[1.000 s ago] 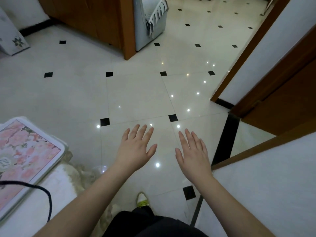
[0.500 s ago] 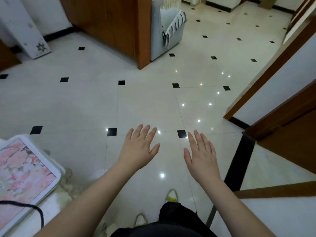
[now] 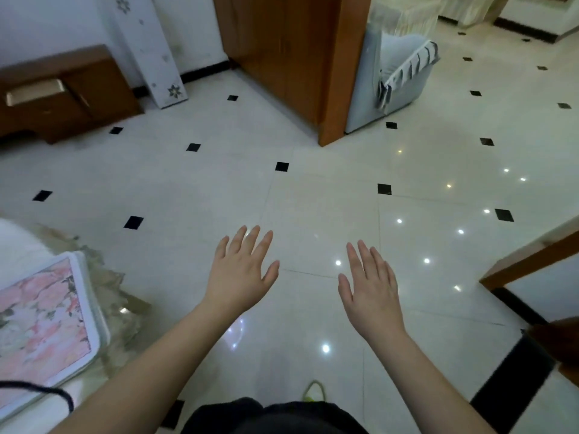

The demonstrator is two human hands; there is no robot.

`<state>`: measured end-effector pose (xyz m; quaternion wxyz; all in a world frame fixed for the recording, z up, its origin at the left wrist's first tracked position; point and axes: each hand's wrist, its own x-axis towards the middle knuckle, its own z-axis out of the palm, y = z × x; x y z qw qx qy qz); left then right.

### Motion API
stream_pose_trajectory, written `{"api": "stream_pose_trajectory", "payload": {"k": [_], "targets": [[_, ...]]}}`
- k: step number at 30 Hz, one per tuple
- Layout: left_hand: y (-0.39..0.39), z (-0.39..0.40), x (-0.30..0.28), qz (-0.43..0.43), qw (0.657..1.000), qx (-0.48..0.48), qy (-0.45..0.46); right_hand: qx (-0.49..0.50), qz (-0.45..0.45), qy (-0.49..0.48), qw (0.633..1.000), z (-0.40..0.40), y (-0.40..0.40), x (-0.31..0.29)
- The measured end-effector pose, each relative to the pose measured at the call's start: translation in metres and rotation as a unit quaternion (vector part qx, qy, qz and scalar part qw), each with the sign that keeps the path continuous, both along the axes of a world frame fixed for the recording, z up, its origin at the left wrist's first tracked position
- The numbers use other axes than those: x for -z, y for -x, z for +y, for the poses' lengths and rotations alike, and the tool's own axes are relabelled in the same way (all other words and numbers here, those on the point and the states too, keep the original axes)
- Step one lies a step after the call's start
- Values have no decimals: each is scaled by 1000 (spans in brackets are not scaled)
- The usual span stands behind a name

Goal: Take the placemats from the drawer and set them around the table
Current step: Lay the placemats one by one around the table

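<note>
Left hand (image 3: 239, 274): hovering flat, fingers spread, holding nothing.
Right hand (image 3: 372, 288): hovering alongside, fingers together, also empty.
Floor (image 3: 313, 189): gleaming beneath both hands.
Drawer (image 3: 34, 92): standing ajar in the low cabinet (image 3: 62, 98), far left of the hands.
Placemats: not showing.

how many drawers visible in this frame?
1. A drawer stands pulled open in the brown wooden cabinet at upper left, against the wall. The cabinet runs off the frame edge, so others may be hidden.
</note>
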<state>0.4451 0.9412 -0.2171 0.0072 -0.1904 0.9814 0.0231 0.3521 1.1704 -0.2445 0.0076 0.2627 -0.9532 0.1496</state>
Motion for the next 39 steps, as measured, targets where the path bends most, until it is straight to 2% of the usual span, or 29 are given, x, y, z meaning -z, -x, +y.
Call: {"api": "stream_pose_trajectory", "payload": {"k": [7,12,26,32,39], "targets": [[-6,-56,6,0,996,-89,-4,-77,-9,2,997,-65,57,-6],[-8,-105,10,15,989,-145,-33,-156,1,-17,988,-140,76,-7],[-49,-277,21,32,954,-296,-38,-325,30,-32,945,-388,71,-9],[-71,-317,29,36,925,-375,-43,-403,31,-23,915,-463,60,0],[-82,-355,44,27,868,-494,-44,-510,17,-27,859,-562,65,19]]}}
